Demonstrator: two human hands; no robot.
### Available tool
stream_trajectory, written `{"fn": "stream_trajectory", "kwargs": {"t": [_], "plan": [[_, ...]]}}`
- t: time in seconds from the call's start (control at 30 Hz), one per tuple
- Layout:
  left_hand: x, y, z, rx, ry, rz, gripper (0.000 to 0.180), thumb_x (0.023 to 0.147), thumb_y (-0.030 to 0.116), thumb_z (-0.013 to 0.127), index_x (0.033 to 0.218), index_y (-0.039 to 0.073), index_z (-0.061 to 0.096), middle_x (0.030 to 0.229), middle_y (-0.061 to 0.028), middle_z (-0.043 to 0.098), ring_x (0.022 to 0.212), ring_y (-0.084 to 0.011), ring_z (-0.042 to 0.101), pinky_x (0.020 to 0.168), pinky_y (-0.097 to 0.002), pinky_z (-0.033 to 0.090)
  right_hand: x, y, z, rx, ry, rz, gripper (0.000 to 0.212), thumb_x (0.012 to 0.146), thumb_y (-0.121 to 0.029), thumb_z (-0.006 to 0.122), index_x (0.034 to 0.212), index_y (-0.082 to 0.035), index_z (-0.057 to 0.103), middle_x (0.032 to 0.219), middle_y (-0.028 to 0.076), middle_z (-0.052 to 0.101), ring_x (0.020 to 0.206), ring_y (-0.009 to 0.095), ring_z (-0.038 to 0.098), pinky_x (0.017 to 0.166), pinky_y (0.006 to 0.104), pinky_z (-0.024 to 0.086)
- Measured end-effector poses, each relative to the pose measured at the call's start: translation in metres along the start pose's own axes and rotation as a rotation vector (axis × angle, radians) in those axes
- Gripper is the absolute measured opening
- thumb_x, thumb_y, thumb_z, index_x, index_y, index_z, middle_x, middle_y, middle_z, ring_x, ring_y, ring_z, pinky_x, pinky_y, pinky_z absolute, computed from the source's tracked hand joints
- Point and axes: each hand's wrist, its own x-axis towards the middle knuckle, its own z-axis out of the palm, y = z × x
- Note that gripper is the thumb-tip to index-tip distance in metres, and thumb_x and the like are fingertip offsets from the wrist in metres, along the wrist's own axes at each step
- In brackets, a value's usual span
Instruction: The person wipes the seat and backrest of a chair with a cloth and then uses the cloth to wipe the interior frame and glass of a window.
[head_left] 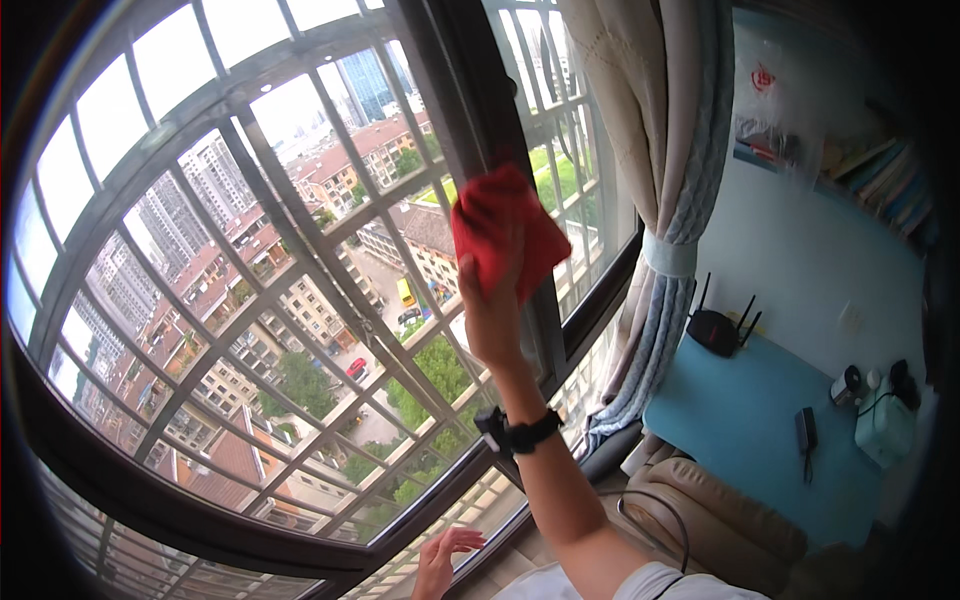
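My right hand (490, 305) is raised, its fingers closed on a red cloth (515, 230). The cloth lies against the dark upright window frame (465, 110) and hides most of the fingers. A black band with a small box (520, 435) is strapped round my right wrist. Low in the view, my left hand (448, 555) is beside the lower window rail, fingers stretched out and nothing in them. The window pane is to the left of my right arm, with a metal grille (330, 240) outside it.
A tied-back curtain (665, 200) hangs right of the window. Beyond it, a blue table (740, 420) bears a black router (715, 330), a dark slim device (806, 430) and a pale green box (885, 430). A tan padded seat (710, 510) stands before it. Books (880, 175) fill a shelf.
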Motion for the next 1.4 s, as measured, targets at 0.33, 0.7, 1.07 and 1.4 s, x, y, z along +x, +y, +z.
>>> {"fn": "stream_trajectory", "kwargs": {"t": [0.33,0.7,1.07,1.4], "plan": [[0.027,0.001,0.020,0.061,-0.088,-0.079,0.053,0.104,0.036,0.035,0.105,-0.007,0.065,0.096,-0.0166,0.071,0.088,-0.0230,0.069,0.081,-0.0323,0.051,-0.220,0.164,-0.100,0.074,0.042,0.690,0.058,0.099,-0.038,0.052,0.137,0.002,0.036,0.130,0.018,0.050,0.117,0.027,0.051,0.099,0.0360,0.038],[0.027,0.009,0.021,0.004,-0.113,-0.019,0.051,0.104,0.036,0.036,0.106,-0.006,0.065,0.097,-0.0163,0.071,0.090,-0.0226,0.069,0.082,-0.0326,0.051,-0.002,-0.010,0.017,-0.226,0.004,-0.072,0.061,0.090,-0.033,0.059,0.145,-0.015,0.039,0.153,0.027,0.022,0.142,0.050,0.013,0.115,0.0593,0.012],[0.029,0.010,0.016,0.007,-0.139,-0.015,0.048,0.105,0.031,0.034,0.106,-0.005,0.066,0.098,-0.0141,0.072,0.090,-0.0212,0.068,0.081,-0.0309,0.050,-0.041,0.043,-0.019,-0.024,-0.095,0.023,0.037,0.099,-0.026,0.051,0.132,-0.010,0.051,0.141,0.018,0.044,0.131,0.031,0.042,0.110,0.0399,0.028],[0.023,0.001,0.015,0.020,-0.182,-0.068,0.049,0.105,0.034,0.035,0.108,-0.005,0.064,0.099,-0.0152,0.071,0.091,-0.0222,0.068,0.083,-0.0318,0.051,-0.181,0.128,-0.070,0.229,0.202,0.666,0.047,0.100,-0.042,0.050,0.120,0.001,0.057,0.107,0.003,0.058,0.097,0.011,0.051,0.088,0.0259,0.039]]}}
